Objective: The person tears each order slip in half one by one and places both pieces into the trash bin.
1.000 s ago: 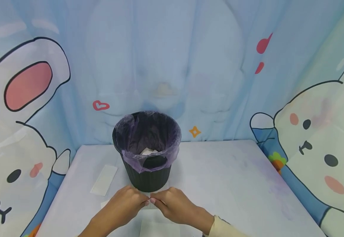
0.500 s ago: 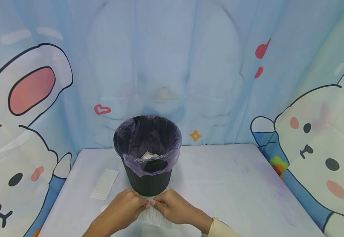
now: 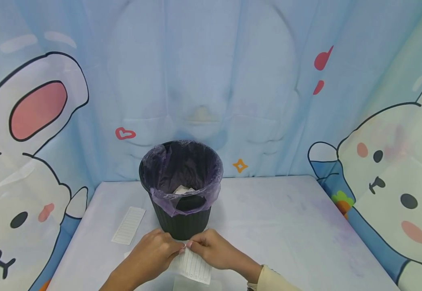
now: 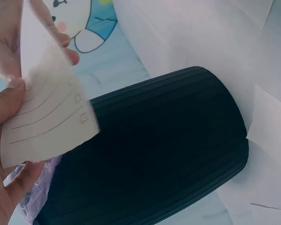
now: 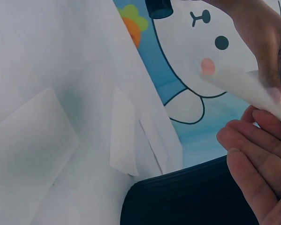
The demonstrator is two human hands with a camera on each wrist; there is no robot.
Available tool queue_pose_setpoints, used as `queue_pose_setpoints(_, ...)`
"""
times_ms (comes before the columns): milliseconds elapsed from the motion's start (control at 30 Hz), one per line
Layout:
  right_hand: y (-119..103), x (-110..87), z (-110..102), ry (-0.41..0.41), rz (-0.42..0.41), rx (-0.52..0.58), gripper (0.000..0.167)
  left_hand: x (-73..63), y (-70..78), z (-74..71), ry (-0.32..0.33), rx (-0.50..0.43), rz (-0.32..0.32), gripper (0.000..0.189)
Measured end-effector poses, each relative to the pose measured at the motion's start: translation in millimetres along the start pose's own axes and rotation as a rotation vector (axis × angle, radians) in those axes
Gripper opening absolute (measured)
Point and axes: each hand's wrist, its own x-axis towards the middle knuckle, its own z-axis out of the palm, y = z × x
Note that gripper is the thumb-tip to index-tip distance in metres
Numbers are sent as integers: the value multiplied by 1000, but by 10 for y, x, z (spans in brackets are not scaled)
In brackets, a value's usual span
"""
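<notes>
A small sheet of lined paper point(image 3: 197, 267) hangs from the fingertips of both hands in front of the black bin. My left hand point(image 3: 156, 251) pinches its top edge from the left, while my right hand point(image 3: 215, 250) pinches it close beside. The left wrist view shows ruled lines and small boxes on the paper point(image 4: 51, 110), which bends slightly. In the right wrist view the paper point(image 5: 246, 89) is seen nearly edge-on, with the right hand's fingers point(image 5: 255, 173) below it. The bin point(image 3: 183, 224) stands upright just beyond the hands.
A purple plastic liner point(image 3: 179, 204) folds over the bin's rim, and white paper point(image 3: 183, 189) lies inside. Left of the bin is a lined slip point(image 3: 129, 225). A plain pale sheet point(image 3: 196, 285) lies at the table's near edge. A cartoon curtain point(image 3: 261, 101) hangs behind.
The lined paper has swung up toward the camera and its face now shows more fully below the right hand. Both hands stay nearly in place; the head view has tilted slightly.
</notes>
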Motion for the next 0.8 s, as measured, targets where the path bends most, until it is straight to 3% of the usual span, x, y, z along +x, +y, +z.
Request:
queue_pose_setpoints(267,16,2,-12,0,0,29,30,12,16,-30,-11,-16,2,9)
queue_pose_setpoints(800,4,-7,-54,5,-11,-17,30,6,13,-12,-4,-37,7,12)
